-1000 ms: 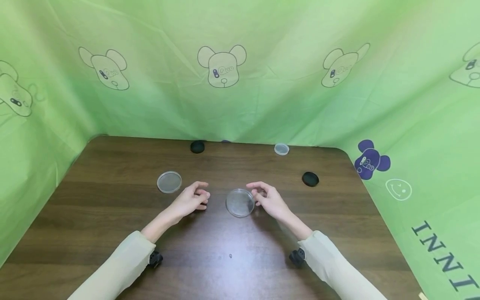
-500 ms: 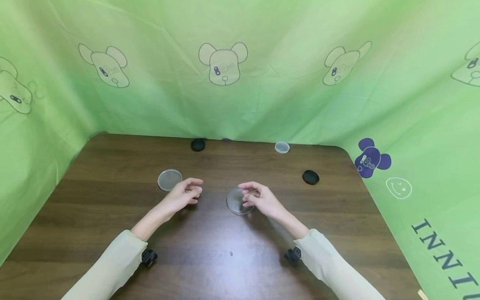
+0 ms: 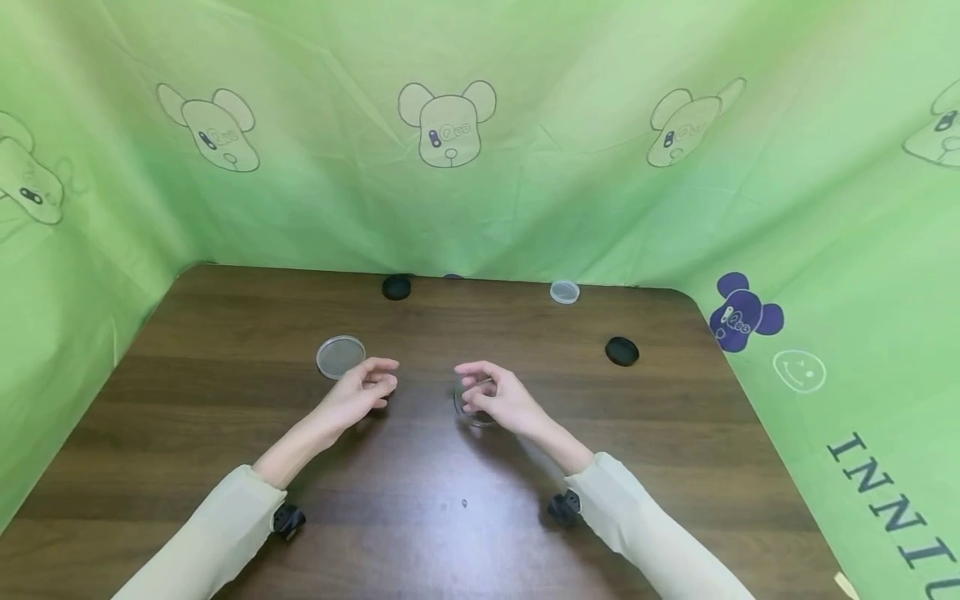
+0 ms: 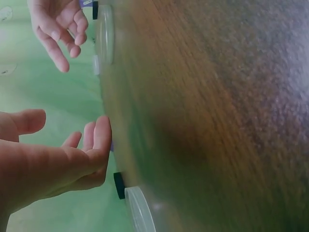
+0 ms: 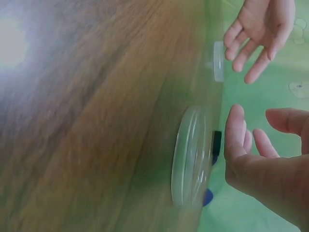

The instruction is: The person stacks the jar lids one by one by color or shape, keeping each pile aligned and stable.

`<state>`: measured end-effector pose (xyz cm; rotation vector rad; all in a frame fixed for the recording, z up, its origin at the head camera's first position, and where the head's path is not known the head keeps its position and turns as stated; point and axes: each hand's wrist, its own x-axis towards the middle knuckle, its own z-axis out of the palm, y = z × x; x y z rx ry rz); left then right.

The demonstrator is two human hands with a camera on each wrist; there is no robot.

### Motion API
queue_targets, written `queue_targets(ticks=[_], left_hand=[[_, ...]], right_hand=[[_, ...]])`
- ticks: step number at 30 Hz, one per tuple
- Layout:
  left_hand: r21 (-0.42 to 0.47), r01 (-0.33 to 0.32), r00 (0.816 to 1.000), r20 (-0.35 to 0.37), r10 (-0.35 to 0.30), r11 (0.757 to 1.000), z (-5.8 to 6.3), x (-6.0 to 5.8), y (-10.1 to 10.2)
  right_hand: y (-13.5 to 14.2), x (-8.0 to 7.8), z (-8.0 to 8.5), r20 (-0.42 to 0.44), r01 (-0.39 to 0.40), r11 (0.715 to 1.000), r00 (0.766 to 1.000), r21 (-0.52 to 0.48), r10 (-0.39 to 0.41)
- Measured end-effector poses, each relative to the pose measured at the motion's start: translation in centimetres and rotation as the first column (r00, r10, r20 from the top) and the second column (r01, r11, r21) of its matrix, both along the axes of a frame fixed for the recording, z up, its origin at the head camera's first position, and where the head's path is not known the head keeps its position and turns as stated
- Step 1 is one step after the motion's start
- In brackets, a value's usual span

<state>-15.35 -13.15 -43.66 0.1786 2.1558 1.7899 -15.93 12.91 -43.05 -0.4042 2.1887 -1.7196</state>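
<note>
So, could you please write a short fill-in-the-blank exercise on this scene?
In the head view, the ____ hand partly covers the more central clear dish.
The left hand holds ____.
The curtain is mostly ____.
Exactly ____ black discs lie on the table.

Missing words: right; nothing; green; two.
</note>
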Motion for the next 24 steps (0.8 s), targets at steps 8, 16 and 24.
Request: queue_targets(ticks=[8, 16, 24], left_hand=[[-0.022, -0.042, 0.995, -0.087, 0.040, 0.999, 0.7, 0.6, -0.5], [0.008, -0.146, 0.987, -0.060, 0.146, 0.989, 1.0, 0.8, -0.9], [-0.024, -0.162, 0.986, -0.039, 0.161, 0.987, 0.9, 1.1, -2.0]], right_hand=[[-1.5, 0.0, 0.1, -0.009, 0.001, 1.000, 1.000, -0.002, -0.001], [-2.8, 0.0, -0.3, 0.001, 0.008, 1.000, 1.000, 0.026, -0.008], [-3.9, -0.2, -0.3, -0.026, 0.007, 0.999, 1.000, 0.054, -0.006]])
